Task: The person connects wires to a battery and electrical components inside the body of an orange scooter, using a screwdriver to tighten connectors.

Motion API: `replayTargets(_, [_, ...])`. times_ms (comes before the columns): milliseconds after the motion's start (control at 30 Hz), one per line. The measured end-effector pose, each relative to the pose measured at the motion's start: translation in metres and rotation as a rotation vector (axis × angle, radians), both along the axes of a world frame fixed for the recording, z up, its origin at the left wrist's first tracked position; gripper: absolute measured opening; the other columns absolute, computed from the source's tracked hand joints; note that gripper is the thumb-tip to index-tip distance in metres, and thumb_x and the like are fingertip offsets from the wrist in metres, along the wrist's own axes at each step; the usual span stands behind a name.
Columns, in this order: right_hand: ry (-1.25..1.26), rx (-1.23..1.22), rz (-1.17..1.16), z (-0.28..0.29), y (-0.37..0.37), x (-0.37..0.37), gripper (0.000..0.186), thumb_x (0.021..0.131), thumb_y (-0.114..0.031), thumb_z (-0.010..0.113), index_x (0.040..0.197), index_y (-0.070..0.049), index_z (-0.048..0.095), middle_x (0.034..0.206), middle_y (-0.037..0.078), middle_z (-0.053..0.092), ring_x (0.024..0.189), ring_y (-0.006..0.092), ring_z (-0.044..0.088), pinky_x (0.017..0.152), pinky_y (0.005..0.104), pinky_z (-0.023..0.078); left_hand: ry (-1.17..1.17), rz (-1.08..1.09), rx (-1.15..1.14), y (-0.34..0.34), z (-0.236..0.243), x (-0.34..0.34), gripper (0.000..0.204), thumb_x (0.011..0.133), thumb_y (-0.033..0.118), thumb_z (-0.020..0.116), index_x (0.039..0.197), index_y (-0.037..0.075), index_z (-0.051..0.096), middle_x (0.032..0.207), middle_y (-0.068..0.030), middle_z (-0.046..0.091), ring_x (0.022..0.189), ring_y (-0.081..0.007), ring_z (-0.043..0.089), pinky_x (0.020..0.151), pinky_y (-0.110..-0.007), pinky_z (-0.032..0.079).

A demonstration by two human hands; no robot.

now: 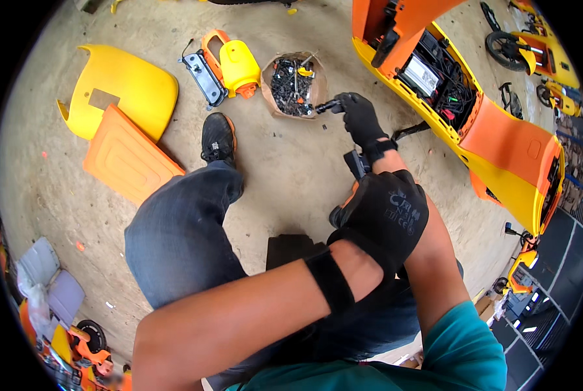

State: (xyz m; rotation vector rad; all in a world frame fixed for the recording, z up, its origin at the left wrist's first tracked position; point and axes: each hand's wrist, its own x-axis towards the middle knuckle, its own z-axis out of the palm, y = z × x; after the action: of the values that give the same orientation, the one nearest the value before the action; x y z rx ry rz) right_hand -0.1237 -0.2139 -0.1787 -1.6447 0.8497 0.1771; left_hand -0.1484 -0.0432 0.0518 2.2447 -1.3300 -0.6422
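Observation:
Both my hands wear black work gloves. My right hand [360,117] reaches out, with its fingers closed on a short black rod-shaped piece [328,106]; its exact kind is unclear. That piece points at the right rim of an open brown paper bag [276,107]. Inside the bag lie many dark screws [284,81] and a few metal tools. My left hand [389,218] crosses over my right forearm. Its fingers curl away from view, around something with a bit of orange and black showing. A black block [356,164] sits beside my right wrist strap.
On the right stands a yellow and orange scooter body [461,117], its compartment open on wires. A yellow panel [132,91] and an orange panel [128,156] lie at left. A yellow and orange part [239,68] rests by the bag. More scooters [542,55] stand at far right.

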Motion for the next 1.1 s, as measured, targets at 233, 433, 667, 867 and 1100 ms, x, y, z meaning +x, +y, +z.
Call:
replayTargets(233, [-0.436, -0.799, 0.686, -0.113, -0.015, 0.027, 0.027, 0.073, -0.001, 0.061, 0.099, -0.005, 0.068, 0.09, 0.011, 0.07, 0.083, 0.0267, 0.068, 0.076, 0.0349, 0.054, -0.065, 0.087, -0.097, 0.022, -0.01, 0.015, 0.009, 0.077, 0.016, 0.063, 0.08, 0.008, 0.06, 0.077, -0.0091, 0.057, 0.067, -0.0231, 0.06, 0.059, -0.038, 0.046])
replayTargets(433, [-0.055, -0.164, 0.266, -0.095, 0.02, 0.053, 0.022, 0.095, -0.017, 0.052, 0.104, -0.005, 0.068, 0.082, 0.004, 0.068, 0.064, 0.0133, 0.061, 0.061, 0.0272, 0.049, -0.089, 0.034, 0.145, 0.02, -0.002, 0.033, 0.011, 0.078, 0.018, 0.062, 0.084, 0.008, 0.061, 0.078, -0.0068, 0.054, 0.07, -0.0203, 0.058, 0.061, -0.034, 0.043])
replayTargets(667, [0.012, 0.085, -0.332, -0.114, -0.062, 0.008, 0.028, 0.101, -0.026, 0.05, 0.106, -0.003, 0.066, 0.091, 0.005, 0.069, 0.068, 0.0139, 0.062, 0.06, 0.0285, 0.047, -0.139, -0.022, 0.157, 0.021, 0.005, 0.051, 0.014, 0.079, 0.019, 0.061, 0.086, 0.006, 0.06, 0.077, -0.0073, 0.053, 0.071, -0.0204, 0.057, 0.061, -0.034, 0.041])
replayTargets(867, [0.154, -1.419, 0.714, -0.183, -0.2, -0.027, 0.019, 0.084, -0.019, 0.06, 0.095, -0.007, 0.07, 0.095, 0.012, 0.067, 0.095, 0.0323, 0.064, 0.085, 0.0446, 0.05, -0.133, 0.069, 0.184, 0.024, -0.006, 0.066, 0.015, 0.08, 0.018, 0.062, 0.088, 0.005, 0.06, 0.078, -0.008, 0.054, 0.073, -0.0212, 0.058, 0.062, -0.034, 0.043])
replayTargets(1100, [0.435, -1.349, 0.722, -0.202, -0.21, 0.01, 0.019, 0.089, -0.019, 0.056, 0.093, -0.008, 0.07, 0.096, 0.011, 0.068, 0.095, 0.0306, 0.065, 0.083, 0.0435, 0.051, -0.159, 0.191, 0.165, 0.024, -0.023, 0.088, 0.015, 0.08, 0.016, 0.062, 0.089, 0.005, 0.06, 0.079, -0.0087, 0.055, 0.075, -0.0217, 0.059, 0.064, -0.034, 0.045])
